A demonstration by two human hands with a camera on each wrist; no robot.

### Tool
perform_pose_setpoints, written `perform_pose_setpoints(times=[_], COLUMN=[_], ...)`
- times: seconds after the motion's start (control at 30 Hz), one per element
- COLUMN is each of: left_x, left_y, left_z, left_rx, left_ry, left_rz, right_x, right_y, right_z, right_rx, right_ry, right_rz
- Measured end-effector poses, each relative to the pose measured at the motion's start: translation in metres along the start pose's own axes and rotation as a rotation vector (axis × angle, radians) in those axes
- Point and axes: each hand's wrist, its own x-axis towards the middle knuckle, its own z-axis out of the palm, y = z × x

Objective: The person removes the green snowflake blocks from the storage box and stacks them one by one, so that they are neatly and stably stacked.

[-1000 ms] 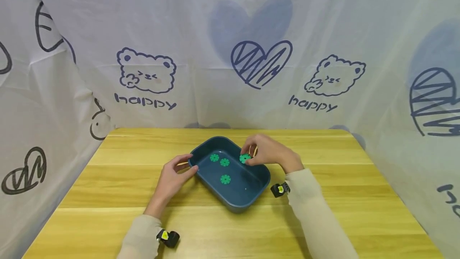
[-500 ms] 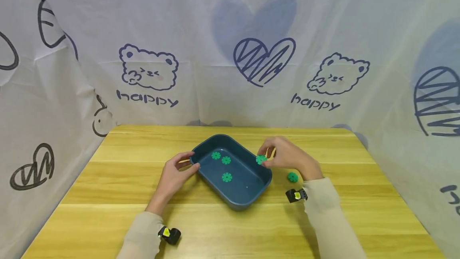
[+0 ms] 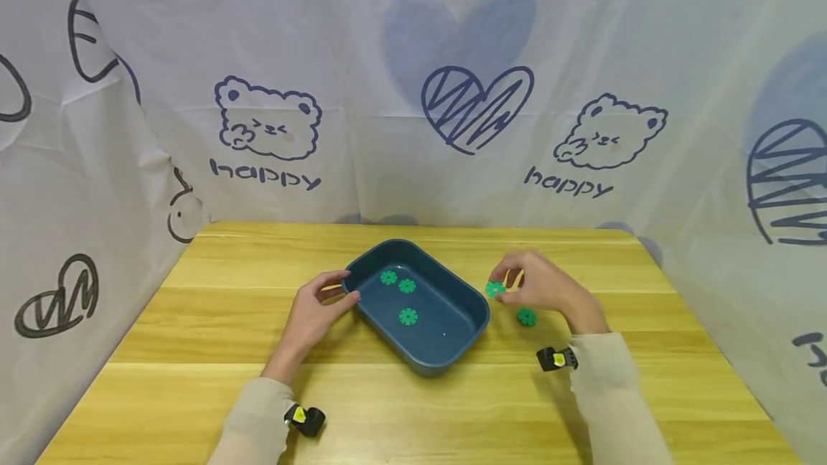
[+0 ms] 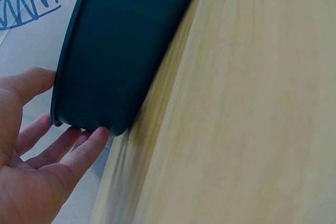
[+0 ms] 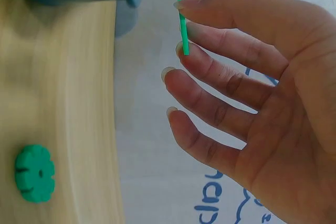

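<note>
A dark blue rectangular plastic box (image 3: 420,364) sits at an angle on the table. My left hand (image 3: 314,314) holds its left corner, thumb and fingers on either side of the rim. Three green notched plastic discs, including a disc (image 3: 408,316) nearest the front wall, lie apart on its floor. Just outside the right corner, my right hand (image 3: 539,285) pinches another green disc (image 5: 183,30) between thumb and fingertips, above the table. Edge-on in the right wrist view, that disc looks thin; the remaining fingers are loosely bent.
A thick green notched piece (image 5: 35,173), perhaps stacked discs, lies on the wooden table (image 3: 194,393) below my right hand. A white printed cloth (image 3: 375,92) hangs behind the table and along both sides.
My right hand has moved right, out of the box and past its rim, carrying the pinched disc. The green piece on the table has come into view. My left hand stays at the corner.
</note>
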Motion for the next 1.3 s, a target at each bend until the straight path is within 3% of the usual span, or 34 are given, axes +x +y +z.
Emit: perform_pose_setpoints(times=[0.77,1.3], left_x=[0.0,0.001], left_y=[-0.004,-0.006], left_z=[0.001,0.0], left_rx=[-0.009,0.001], left_ry=[0.001,0.003], left_rz=[0.013,0.029], right_x=[-0.027,-0.036], right_y=[0.031,0.048], right_z=[0.002,0.01], right_rx=[-0.039,-0.035], right_ry=[0.059,0.064], right_rz=[0.02,0.066])
